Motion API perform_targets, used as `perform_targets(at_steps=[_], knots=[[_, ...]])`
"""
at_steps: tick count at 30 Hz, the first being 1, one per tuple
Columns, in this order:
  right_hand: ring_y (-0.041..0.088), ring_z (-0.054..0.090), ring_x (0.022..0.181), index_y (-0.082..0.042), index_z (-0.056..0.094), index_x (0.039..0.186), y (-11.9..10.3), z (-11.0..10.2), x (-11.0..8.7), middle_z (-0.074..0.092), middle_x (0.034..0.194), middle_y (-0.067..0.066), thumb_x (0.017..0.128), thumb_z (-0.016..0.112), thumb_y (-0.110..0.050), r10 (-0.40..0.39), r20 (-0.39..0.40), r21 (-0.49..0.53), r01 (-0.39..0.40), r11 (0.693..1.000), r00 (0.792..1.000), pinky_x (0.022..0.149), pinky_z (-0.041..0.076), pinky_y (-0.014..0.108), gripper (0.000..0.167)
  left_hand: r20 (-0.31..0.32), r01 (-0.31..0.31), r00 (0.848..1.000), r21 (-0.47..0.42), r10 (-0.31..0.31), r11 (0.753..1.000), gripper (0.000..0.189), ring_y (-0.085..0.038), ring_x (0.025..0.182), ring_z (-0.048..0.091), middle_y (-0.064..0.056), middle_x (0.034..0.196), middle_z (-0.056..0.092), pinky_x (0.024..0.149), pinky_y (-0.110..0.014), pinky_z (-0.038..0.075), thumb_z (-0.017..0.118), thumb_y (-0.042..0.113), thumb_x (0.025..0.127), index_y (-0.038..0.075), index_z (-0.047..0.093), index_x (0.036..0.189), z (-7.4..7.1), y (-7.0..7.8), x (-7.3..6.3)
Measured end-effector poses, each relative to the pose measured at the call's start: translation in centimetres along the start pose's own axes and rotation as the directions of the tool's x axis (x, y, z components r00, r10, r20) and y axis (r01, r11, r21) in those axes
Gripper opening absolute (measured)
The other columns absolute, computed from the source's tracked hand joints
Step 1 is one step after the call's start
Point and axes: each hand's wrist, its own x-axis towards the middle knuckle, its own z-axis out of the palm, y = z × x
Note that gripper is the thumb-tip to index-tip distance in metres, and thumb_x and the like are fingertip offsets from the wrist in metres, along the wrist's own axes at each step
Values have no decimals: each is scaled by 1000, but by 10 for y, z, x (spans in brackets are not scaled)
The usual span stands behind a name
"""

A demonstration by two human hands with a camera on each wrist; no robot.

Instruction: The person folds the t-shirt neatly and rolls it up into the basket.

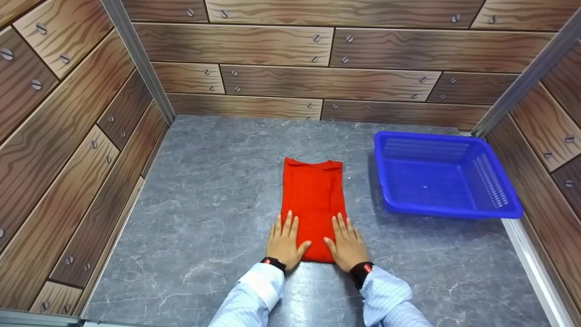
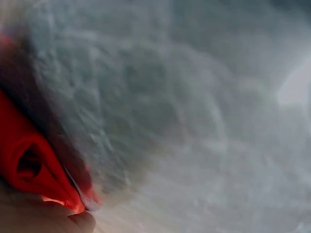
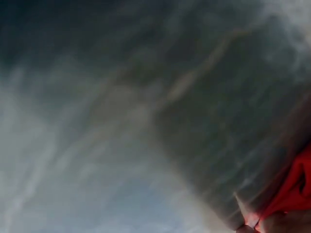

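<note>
A folded red shirt (image 1: 313, 193) lies lengthwise on the grey marbled surface, its curved neckline edge at the far end. My left hand (image 1: 283, 245) lies flat on its near left edge with the fingers straight and pointing away. On the near right edge my right hand (image 1: 348, 245) rests the same way, thumb turned inward. A rolled fold of the shirt (image 2: 34, 162) shows beside the left hand in the left wrist view. The right wrist view catches only a corner of red cloth (image 3: 296, 189) and a bit of the hand at the lower right.
A blue plastic basket (image 1: 449, 213) with perforated sides stands at the right, apart from the shirt. Wood-patterned walls (image 1: 272, 45) enclose the surface at the back, left and right. Grey metal posts (image 1: 140, 63) mark the back corners.
</note>
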Motion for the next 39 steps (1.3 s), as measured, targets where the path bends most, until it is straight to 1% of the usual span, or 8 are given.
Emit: perform_targets(at_steps=[7,12,16,22,25,29,34,39], knots=[[49,31,141,6,37,147,-1,-9,5,31,155,27,91,67,-22,90,-74,237,-70,969,993,115,28,60,69,-23,127,990,-243,-137,962,66,-45,132,43,-18,156,35,108,-53,39,63,34,93,-4,45,143,-12,11,1],[48,51,122,9,43,140,-1,-20,8,51,132,34,81,75,-10,278,-145,430,-193,882,949,105,41,55,69,-71,230,951,-489,-301,841,53,-46,119,52,-26,139,47,103,-53,43,69,14,87,-5,52,135,-18,11,4],[39,63,99,9,47,133,3,-27,6,65,108,30,81,74,-10,401,-72,510,-312,802,913,86,49,45,61,-32,268,935,-590,-354,762,50,-45,114,57,-29,124,53,101,-52,45,68,5,86,-3,52,132,-22,4,2],[18,60,71,11,50,122,12,-34,-5,65,80,15,84,70,-7,453,62,611,-393,687,889,65,45,27,47,92,270,954,-672,-284,690,42,-27,77,62,-16,87,65,70,-38,50,64,4,89,2,52,129,-28,-11,-11],[9,52,62,8,47,124,14,-34,-12,59,69,4,85,69,-4,435,117,670,-394,629,893,58,41,23,46,170,287,956,-714,-240,639,38,-14,58,43,-1,65,47,57,-25,37,62,5,91,4,53,129,-32,-19,-19],[7,45,54,-1,46,129,16,-35,-21,52,60,-2,86,68,0,373,165,735,-366,570,913,52,37,20,49,201,261,965,-764,-167,590,31,-9,56,39,5,64,40,55,-21,34,61,5,93,4,57,123,-36,-28,-30],[7,44,59,-5,56,127,20,-37,-34,52,70,2,84,68,3,240,164,765,-277,582,957,54,38,18,45,212,226,974,-860,-84,458,25,-7,54,45,4,68,46,51,-20,41,61,3,91,-2,61,115,-41,-34,-45],[18,60,93,-2,58,128,23,-39,-51,59,125,23,83,67,1,85,200,765,-210,608,976,76,51,24,46,279,272,960,-885,-38,377,27,-8,55,48,5,69,47,51,-22,46,60,1,89,-7,60,115,-45,-38,-61]])
